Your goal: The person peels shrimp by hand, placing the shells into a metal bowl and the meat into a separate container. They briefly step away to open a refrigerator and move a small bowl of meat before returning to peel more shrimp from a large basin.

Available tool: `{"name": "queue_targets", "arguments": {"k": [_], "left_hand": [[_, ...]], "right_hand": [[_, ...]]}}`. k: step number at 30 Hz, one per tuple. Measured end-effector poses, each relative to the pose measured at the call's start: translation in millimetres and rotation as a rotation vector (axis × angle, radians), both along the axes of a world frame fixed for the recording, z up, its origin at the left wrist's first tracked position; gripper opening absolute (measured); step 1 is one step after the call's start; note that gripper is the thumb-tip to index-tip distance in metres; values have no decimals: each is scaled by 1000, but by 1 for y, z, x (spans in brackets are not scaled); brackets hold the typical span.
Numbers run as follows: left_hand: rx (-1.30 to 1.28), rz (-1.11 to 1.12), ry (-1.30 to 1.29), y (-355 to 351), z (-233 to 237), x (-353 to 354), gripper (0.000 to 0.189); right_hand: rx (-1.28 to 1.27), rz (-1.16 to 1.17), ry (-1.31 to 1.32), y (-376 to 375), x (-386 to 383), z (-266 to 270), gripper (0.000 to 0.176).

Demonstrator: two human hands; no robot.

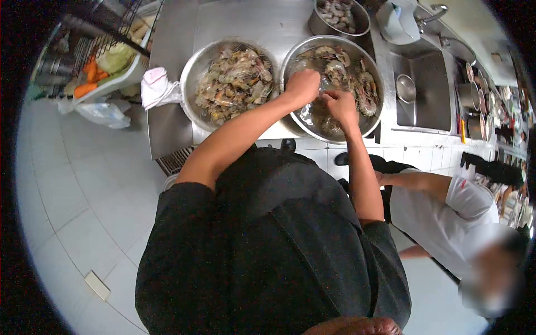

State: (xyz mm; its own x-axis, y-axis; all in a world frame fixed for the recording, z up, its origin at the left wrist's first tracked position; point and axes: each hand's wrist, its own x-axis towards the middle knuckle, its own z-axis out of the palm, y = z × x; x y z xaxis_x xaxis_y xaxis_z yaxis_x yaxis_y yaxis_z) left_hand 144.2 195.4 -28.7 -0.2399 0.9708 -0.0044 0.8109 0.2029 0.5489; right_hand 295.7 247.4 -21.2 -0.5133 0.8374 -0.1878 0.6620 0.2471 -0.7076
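A wide steel bowl (375,120) holds whole shrimp (365,92) in water. Both my hands are over its near left part, close together. My left hand (304,86) is closed with its fingers curled down. My right hand (340,106) pinches with thumb and fingertips beside it. What appears to be a shrimp lies between them, mostly hidden by my fingers. Left of this bowl is a colander (188,106) heaped with shrimp shells and heads (231,84). Behind stands a steel pot (319,25) with peeled shrimp (338,14).
A sink (424,103) with a round steel strainer (406,88) and a faucet (435,14) is at the right. A white cloth (155,86) lies at the counter's left edge, near a vegetable crate (111,84). A person in a white shirt (441,215) is close on my right.
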Motion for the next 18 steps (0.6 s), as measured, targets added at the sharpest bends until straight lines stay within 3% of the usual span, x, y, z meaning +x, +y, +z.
{"name": "queue_targets", "arguments": {"k": [3, 7, 11, 14, 15, 18], "left_hand": [[47, 140, -352, 0, 18, 2, 22], [103, 190, -597, -11, 15, -3, 26], [145, 328, -738, -23, 2, -4, 28], [213, 460, -658, -30, 6, 3, 29], [216, 480, -680, -34, 12, 3, 30], [215, 518, -751, -41, 36, 3, 36]], "right_hand": [[-320, -126, 149, -3, 5, -3, 31], [-537, -271, 504, -9, -9, 16, 19], [-399, -236, 495, -13, -25, 11, 24], [105, -82, 307, -17, -44, 10, 22], [120, -99, 281, -28, -52, 33, 18], [371, -44, 164, -35, -69, 37, 20]]}}
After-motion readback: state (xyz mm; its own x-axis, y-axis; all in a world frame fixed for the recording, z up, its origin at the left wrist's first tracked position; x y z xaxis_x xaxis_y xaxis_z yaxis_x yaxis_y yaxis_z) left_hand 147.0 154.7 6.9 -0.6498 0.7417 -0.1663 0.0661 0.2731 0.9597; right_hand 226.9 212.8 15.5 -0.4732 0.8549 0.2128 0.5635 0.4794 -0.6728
